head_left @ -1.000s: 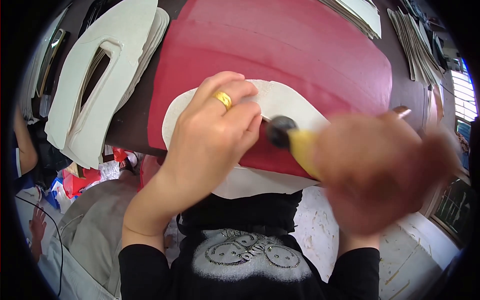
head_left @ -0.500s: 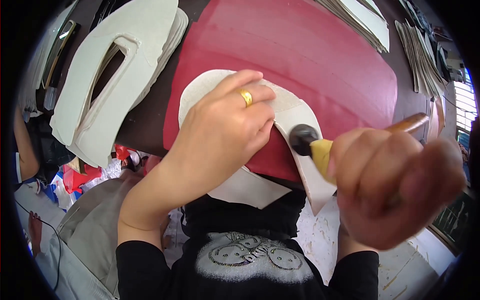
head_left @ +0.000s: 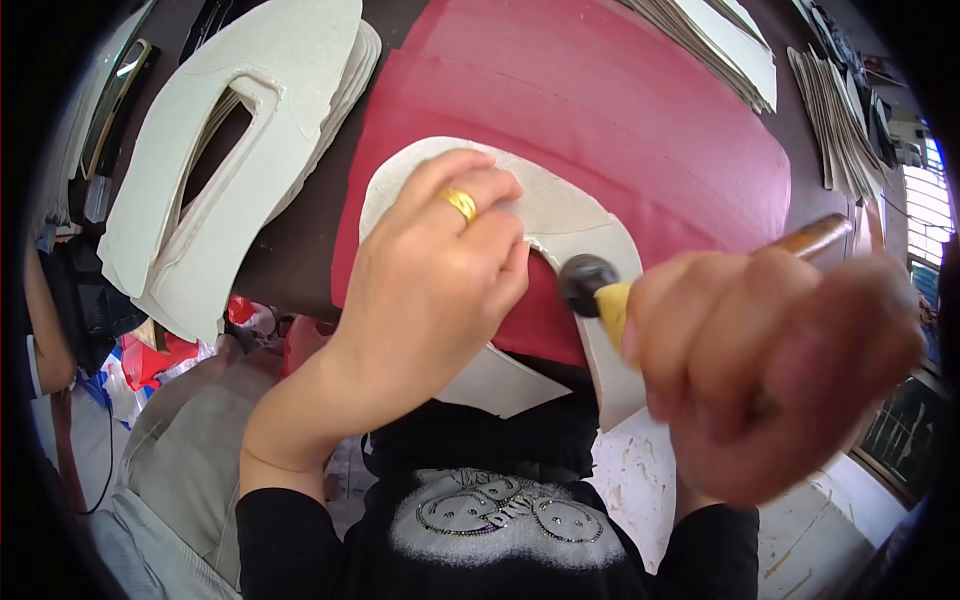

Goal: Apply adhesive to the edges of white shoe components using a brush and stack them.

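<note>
A white U-shaped shoe-upper piece [head_left: 565, 208] lies on a red mat [head_left: 600, 110], its two tails hanging past the near edge. My left hand [head_left: 425, 265], wearing a gold ring, is closed at the curve of the piece, fingers bent and pressed along its inner edge; the thumb is hidden. In my right hand [head_left: 775, 370] is a hammer [head_left: 588, 284] with a dark round head, a yellow part below it and a wooden handle sticking out behind the fist. The hammer head is over the right arm of the piece; whether it touches cannot be made out.
A stack of similar white pieces [head_left: 275, 55] lies at the left on the dark table [head_left: 285, 250]. More stacked pale pieces [head_left: 715, 50] are at the far right, with another bundle [head_left: 825, 120] beside them. A phone-like object [head_left: 120, 110] is far left. Another person's arm [head_left: 52, 345] shows at the left rim.
My left hand has slid a little left along the curve. The hammer and my right hand have moved slightly left, and the shoe-upper piece's right tail has shifted left.
</note>
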`<state>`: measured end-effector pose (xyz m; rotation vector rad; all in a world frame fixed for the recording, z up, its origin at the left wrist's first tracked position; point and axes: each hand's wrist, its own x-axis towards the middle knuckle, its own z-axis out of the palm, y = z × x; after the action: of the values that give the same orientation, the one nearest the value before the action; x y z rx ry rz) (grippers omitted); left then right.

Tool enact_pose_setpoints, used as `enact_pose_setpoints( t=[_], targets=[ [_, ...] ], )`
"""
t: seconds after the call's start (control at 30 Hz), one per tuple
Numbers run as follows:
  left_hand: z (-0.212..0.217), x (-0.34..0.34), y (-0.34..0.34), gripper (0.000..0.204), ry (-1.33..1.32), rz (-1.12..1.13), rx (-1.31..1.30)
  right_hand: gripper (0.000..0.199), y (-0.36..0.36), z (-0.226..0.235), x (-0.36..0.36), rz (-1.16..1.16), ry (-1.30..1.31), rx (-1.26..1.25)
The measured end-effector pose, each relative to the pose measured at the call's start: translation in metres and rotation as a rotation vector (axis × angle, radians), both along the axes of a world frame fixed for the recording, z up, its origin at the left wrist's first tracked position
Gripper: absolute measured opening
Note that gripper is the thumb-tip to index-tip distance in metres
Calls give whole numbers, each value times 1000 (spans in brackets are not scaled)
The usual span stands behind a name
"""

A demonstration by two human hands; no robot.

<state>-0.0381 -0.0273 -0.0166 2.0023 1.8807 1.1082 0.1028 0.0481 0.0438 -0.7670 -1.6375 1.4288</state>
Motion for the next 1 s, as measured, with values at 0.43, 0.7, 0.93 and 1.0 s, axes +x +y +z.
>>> enact_pose_setpoints(
  t=[0.43,0.7,0.93,1.0],
  targets=[
    [5,0,-17,9,110,66,-41,26,4,-5,-9,35,95,18],
    [-13,6,-22,12,-50,156,45,29,2,-3,-8,29,83,-65],
    [-10,-7,2,10,-105,-46,9,31,-5,-3,2,18,90,-108],
    [-9,-8,18,11,-114,-263,-30,31,-8,-8,12,23,114,-78]
  ],
)
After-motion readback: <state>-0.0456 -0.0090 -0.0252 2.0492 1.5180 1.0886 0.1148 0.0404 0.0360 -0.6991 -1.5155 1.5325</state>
